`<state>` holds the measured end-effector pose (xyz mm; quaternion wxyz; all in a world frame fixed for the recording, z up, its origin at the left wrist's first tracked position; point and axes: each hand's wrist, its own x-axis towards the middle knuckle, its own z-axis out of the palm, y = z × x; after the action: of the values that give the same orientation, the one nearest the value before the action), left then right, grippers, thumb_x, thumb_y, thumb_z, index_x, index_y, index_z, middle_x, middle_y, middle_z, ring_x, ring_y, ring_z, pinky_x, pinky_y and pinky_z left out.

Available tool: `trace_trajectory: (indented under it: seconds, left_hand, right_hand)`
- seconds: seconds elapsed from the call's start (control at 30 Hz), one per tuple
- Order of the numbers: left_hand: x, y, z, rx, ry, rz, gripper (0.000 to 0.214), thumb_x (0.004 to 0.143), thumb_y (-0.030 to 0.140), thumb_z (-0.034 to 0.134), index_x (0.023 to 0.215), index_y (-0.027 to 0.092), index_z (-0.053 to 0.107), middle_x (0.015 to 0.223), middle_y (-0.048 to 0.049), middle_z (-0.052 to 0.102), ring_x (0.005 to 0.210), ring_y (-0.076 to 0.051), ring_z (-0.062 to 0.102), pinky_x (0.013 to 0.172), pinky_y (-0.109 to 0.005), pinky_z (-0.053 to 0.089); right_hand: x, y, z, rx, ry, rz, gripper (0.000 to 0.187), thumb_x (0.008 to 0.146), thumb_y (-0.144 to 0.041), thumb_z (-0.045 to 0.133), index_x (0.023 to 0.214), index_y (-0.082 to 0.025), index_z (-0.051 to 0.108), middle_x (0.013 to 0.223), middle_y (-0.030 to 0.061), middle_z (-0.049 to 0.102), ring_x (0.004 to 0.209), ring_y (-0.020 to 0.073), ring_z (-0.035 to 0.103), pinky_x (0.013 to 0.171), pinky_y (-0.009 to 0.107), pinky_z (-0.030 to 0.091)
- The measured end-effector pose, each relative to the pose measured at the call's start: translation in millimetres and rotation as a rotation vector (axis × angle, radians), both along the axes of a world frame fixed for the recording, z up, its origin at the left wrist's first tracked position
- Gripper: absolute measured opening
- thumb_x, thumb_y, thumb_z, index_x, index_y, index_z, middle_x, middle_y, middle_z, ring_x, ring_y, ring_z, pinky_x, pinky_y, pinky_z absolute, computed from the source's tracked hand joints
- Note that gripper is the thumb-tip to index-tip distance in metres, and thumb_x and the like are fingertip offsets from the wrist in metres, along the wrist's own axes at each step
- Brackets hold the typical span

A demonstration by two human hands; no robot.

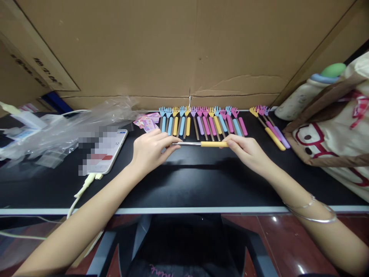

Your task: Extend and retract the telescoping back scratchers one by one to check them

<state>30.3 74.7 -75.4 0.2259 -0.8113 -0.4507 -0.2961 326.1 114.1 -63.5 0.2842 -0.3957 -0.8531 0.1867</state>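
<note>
Both hands hold one telescopic back scratcher [201,144] level above the black table [201,181]. My left hand [151,148] pinches its metal rod end, and the claw head is hidden inside the fingers. My right hand [245,150] grips the end of its yellow handle. Just behind it, a row of several scratchers [201,123] with blue, yellow, pink and purple handles lies side by side at the table's back edge. A smaller group of three scratchers [271,129] lies apart to the right.
A white phone [108,152] on a charging cable lies left of my hands, beside crumpled clear plastic bags [66,127]. Small pink packets [147,122] sit by the row. A cloth tote bag [334,134] fills the right side. Cardboard [184,50] walls the back.
</note>
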Motion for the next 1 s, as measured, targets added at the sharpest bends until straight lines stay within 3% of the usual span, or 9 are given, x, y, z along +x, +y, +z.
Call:
trace_trajectory:
  seconds: [0.33,1.0]
  left_hand:
    - [4.3,-1.1,-0.5,-0.053,-0.071,-0.016,0.019,0.092,0.039,0.056,0.093,0.028,0.071,0.078,0.0036,0.072,0.069,-0.013,0.058,0.058,-0.026,0.037]
    - [0.7,-0.8,-2.6,-0.096,-0.014,-0.078,0.027,0.095,0.044,0.049,0.095,0.027,0.07,0.08,0.0029,0.073,0.071,-0.011,0.066,0.054,-0.024,0.037]
  right_hand:
    - [-1.6,-3.2,-0.4,0.016,0.043,-0.019,0.02,0.085,-0.041,0.058,0.089,-0.021,0.058,0.071,-0.0007,0.057,0.05,0.0094,0.042,0.047,0.023,0.031]
    - [-0.1,-1.4,-3.7,0.017,0.092,-0.046,0.022,0.084,-0.043,0.061,0.084,-0.02,0.062,0.069,0.0006,0.056,0.055,0.0123,0.045,0.05,0.024,0.034]
